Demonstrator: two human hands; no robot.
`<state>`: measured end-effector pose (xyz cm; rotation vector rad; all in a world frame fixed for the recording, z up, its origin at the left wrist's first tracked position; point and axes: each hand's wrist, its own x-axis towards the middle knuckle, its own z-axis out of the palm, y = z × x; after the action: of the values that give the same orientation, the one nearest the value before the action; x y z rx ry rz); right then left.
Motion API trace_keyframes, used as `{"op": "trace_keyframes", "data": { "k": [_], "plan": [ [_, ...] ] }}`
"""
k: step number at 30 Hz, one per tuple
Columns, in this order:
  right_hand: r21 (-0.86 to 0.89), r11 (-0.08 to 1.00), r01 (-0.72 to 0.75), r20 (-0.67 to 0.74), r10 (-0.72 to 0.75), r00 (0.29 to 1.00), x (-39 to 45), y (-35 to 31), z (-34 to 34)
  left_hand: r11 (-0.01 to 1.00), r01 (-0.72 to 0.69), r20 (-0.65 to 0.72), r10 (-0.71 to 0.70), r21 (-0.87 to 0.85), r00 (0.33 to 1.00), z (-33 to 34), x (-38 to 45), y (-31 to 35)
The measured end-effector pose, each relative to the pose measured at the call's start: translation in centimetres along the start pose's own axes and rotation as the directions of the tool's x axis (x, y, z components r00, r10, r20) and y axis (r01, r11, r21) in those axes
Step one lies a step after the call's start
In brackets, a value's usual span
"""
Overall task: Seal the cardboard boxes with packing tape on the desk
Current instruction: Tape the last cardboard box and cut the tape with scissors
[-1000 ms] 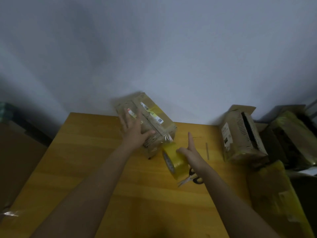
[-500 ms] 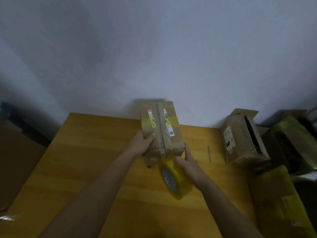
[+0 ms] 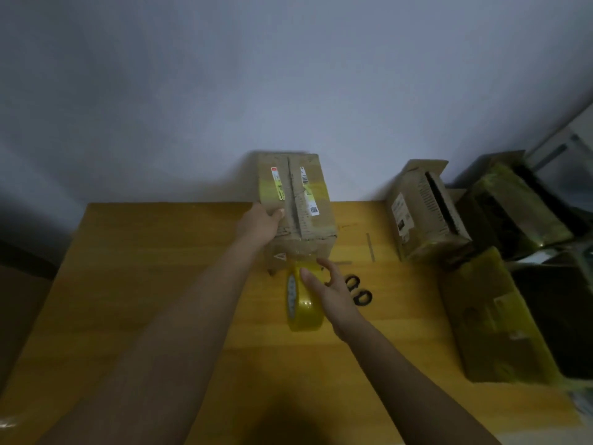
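Still, with my left hand (image 3: 260, 223) gripping the box (image 3: 296, 207) on the table (image 3: 154, 277) and my right hand (image 3: 330, 292) resting open-fingered on the tape roll (image 3: 301, 308), the strip could have wrinkled if the box slipped.

labels on cardboard box (image 3: 296, 200) too blurred; nothing readable.
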<state>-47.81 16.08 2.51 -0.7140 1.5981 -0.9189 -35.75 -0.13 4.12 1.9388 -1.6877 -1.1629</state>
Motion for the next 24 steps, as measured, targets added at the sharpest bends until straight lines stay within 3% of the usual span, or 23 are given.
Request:
{"op": "trace_keyframes", "data": {
  "k": [4,8,12,16,18,19,21,24],
  "plan": [
    [0.041,0.989,-0.146,-0.020,0.147,0.989,-0.1,2.0,0.6,1.000,-0.002,0.057,0.004,-0.029,0.998,-0.2,0.2,-0.1],
    [0.067,0.988,-0.140,0.050,0.137,0.989,-0.1,2.1,0.7,0.996,0.017,0.100,-0.008,-0.087,0.995,-0.8,0.3,-0.9],
    [0.033,0.993,-0.116,0.077,0.113,0.991,-0.5,2.1,0.6,0.999,-0.018,0.112,0.021,-0.028,0.993,-1.3,-0.8,-1.1],
    [0.018,0.994,-0.111,0.084,0.109,0.990,-0.4,2.6,0.4,0.975,-0.219,-0.086,0.222,0.042,0.971,-1.4,-4.2,-1.0],
    [0.022,0.990,-0.139,0.079,0.137,0.987,-0.1,2.8,0.4,0.979,-0.201,-0.202,0.205,0.037,0.958,-0.7,-6.5,-2.5],
    [0.038,0.987,-0.155,0.083,0.152,0.985,0.1,3.0,0.3,0.989,-0.146,-0.182,0.147,0.019,0.972,-0.2,-7.7,-3.5],
    [0.079,0.979,-0.190,0.113,0.181,0.977,0.4,3.2,0.3,0.999,-0.029,0.016,0.029,-0.024,0.999,0.9,-9.7,-5.5],
    [0.055,0.980,-0.190,0.147,0.180,0.973,0.5,2.6,0.3,0.994,0.087,0.370,-0.057,-0.065,0.927,1.9,-11.7,-6.3]
  ]
}}
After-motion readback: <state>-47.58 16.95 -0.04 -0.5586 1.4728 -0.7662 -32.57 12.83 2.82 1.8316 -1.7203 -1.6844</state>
